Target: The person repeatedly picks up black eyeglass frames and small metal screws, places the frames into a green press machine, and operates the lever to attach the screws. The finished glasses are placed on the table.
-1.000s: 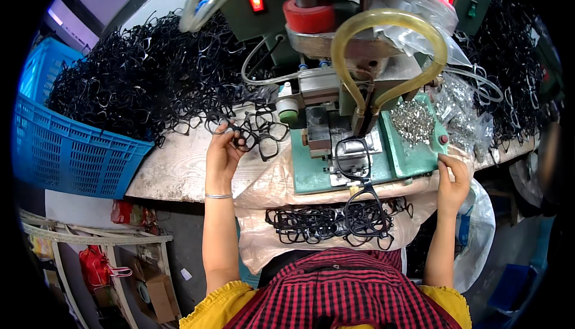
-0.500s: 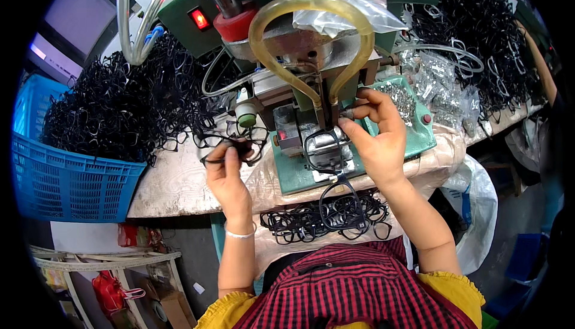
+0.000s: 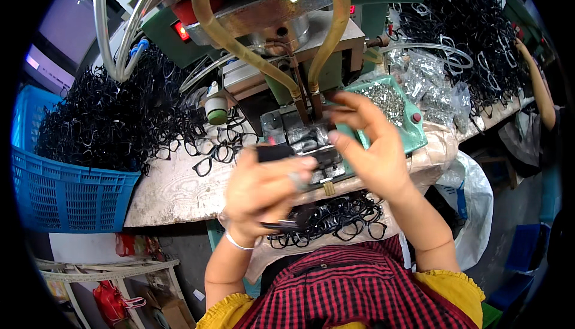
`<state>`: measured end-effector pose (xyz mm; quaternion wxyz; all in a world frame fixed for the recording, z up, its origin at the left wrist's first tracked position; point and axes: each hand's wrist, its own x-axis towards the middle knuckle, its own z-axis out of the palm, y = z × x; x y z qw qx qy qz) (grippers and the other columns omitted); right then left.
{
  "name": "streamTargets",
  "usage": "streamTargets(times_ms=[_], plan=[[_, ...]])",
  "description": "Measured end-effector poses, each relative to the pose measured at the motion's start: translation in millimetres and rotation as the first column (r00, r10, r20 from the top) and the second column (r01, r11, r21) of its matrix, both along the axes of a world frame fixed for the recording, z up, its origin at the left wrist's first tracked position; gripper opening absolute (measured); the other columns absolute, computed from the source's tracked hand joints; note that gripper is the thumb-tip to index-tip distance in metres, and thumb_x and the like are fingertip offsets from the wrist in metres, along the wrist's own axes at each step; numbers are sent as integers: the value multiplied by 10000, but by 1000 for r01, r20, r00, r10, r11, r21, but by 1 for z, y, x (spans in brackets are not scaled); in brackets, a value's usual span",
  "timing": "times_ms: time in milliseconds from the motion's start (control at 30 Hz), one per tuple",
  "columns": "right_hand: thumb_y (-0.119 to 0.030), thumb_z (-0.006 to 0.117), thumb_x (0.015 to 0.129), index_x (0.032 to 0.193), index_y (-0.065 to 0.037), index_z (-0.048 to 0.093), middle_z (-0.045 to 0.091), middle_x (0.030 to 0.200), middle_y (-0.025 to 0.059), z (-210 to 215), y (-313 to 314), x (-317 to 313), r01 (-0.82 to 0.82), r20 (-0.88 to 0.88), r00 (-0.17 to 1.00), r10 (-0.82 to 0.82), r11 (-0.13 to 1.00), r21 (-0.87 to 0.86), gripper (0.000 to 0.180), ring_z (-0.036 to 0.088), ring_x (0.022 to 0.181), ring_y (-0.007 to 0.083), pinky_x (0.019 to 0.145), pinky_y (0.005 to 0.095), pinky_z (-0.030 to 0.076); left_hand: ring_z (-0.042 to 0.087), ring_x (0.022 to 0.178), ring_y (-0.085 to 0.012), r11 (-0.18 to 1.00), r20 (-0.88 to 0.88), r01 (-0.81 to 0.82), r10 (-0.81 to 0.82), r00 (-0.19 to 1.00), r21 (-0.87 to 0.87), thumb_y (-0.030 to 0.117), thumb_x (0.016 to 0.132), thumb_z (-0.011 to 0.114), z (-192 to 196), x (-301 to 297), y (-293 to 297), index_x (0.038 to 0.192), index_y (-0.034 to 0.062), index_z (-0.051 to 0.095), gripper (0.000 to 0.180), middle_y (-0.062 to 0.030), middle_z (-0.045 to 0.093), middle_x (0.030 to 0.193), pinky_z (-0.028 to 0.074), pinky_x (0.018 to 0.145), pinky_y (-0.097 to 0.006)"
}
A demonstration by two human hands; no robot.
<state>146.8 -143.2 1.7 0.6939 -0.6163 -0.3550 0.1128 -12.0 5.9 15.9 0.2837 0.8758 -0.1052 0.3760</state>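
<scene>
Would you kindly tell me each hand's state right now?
Left hand: blurred, but apparently closed on black eyeglass frames.
Right hand: open, thumb and fingers apart, nothing visibly held.

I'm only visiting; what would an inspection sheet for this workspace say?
Surface: scuffed pale worktop, crumpled plastic sheeting in front.
Job's things: machine; black eyeglass frames before it; green tray of small metal parts.
Clutter: heaped frames left and right; clear bags.
Hands: left hand blurred, grip unclear; right hand by machine, fingers spread.
Cables: clear hoses upper left; yellowish hose on machine.
Surroundings: blue crate left; another person's arm right.
</scene>
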Motion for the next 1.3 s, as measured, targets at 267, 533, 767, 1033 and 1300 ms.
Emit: streamTargets(times_ms=[267, 533, 767, 1033, 1300], plan=[[-43, 653, 849, 1138, -18, 652, 685, 1075, 139, -98, -56, 80, 569, 369, 795, -481, 802, -181, 290, 650, 1006, 266, 902, 354, 497, 626, 763, -239, 965, 10, 72, -77, 997, 252, 108, 729, 740, -10, 19, -11, 918, 122, 739, 189, -50, 731, 1054, 544, 820, -461], [-93, 727, 746, 820, -41, 699, 618, 858, 119, -74, -60, 46, 516, 596, 789, -151, 690, -508, 95, 590, 901, 329, 823, 426, 468, 661, 886, -263, 980, -27, 30, -25, 999, 195, 86, 722, 740, -15, 8, -16, 947, 101, 729, 227, -70, 723, 1103, 521, 913, -487], [-81, 694, 782, 831, -25, 641, 653, 873, 130, -84, -62, 44, 641, 685, 693, -224, 627, -443, 91, 615, 852, 348, 774, 463, 481, 643, 1104, -327, 850, 92, -465, 457, 884, 248, 110, 829, 689, -21, -66, -23, 1147, 54, 657, 325, -158, 663, 1226, 486, 975, -406], [-75, 699, 775, 836, -50, 674, 628, 841, 126, -85, -65, 58, 568, 673, 722, -157, 690, -449, 70, 607, 852, 347, 768, 437, 486, 637, 1071, -199, 661, -8, -750, 750, 661, -34, -35, 914, 598, 24, -85, 91, 1134, 18, 668, 236, -107, 681, 1179, 488, 958, -305], [-134, 737, 755, 824, -81, 699, 644, 873, 85, -90, -32, 62, 658, 665, 701, -257, 593, -464, 95, 601, 925, 312, 803, 421, 485, 608, 1027, -351, 531, -506, -821, 778, 374, 210, 16, 759, 672, -167, -71, 158, 963, 94, 703, 220, -142, 683, 1092, 439, 929, -418]])
